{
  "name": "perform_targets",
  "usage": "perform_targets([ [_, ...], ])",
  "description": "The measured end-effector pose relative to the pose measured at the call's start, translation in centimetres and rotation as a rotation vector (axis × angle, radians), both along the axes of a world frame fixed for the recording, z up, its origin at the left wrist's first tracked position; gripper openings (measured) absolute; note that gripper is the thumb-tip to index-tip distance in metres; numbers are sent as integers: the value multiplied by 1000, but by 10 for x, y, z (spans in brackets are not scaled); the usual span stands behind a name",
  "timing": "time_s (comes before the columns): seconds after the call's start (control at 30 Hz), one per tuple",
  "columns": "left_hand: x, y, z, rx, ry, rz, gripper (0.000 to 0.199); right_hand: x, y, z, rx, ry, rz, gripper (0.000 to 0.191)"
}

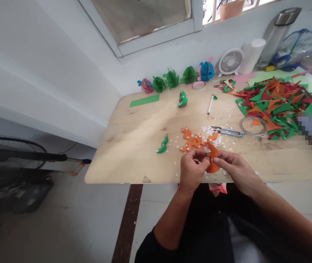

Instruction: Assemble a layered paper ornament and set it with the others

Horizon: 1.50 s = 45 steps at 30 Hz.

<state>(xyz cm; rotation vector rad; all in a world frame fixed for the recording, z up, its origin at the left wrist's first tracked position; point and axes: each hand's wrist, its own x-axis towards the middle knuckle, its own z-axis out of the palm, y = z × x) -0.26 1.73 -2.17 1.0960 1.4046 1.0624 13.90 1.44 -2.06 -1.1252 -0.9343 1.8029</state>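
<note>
Two hands, our left [193, 168] and our right [234, 168], pinch one curved orange paper piece [213, 155] between their fingers, near the desk's [134, 146] front edge. It has rounded lobes and sits between our fingertips, touched from both sides. Just beyond lie more orange cutouts [192, 140], scattered white squares [221, 138] and blue-handled snips [228, 132].

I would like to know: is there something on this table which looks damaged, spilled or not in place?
Small white squares lie scattered around the orange pieces and the blue-handled snips, which looks untidy, perhaps spilled. The tabletop's near edge, left of the left hand, has a rough brownish patch, possibly a chip.
</note>
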Motion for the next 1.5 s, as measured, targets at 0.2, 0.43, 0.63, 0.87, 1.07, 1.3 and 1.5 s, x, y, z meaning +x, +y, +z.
perform_targets([
  [0.2, -1, 0, 0, -1, 0, 17, 12, 1, -3, -3, -43, -9, 15, 21],
  [0.43, -2, 1, -2, -6, -73, 23, 12, -3, -5, -2, -46, -16, -123, 29],
  [0.63, -4, 0, -2, 13, -75, 8, 13, -5, -3, 7, 16, -23, -41, 28],
  [0.87, -5, -1, 0, 27, -116, 15, 15, -7, -1, 10, 40, 0, 0, 23],
  [1.07, -23, 1, 6, 23, -217, -133, 34, -4, -2, 4, -90, 35, -56, 23],
  [1.3, -34, 10, 12, 93, -134, -301, 26, -4, -3, 2, -171, 87, -45, 20],
  [1.5, -37, 9, 17, 220, -79, -318, 25, -5, -4, -1, -149, 51, -47, 21],
])
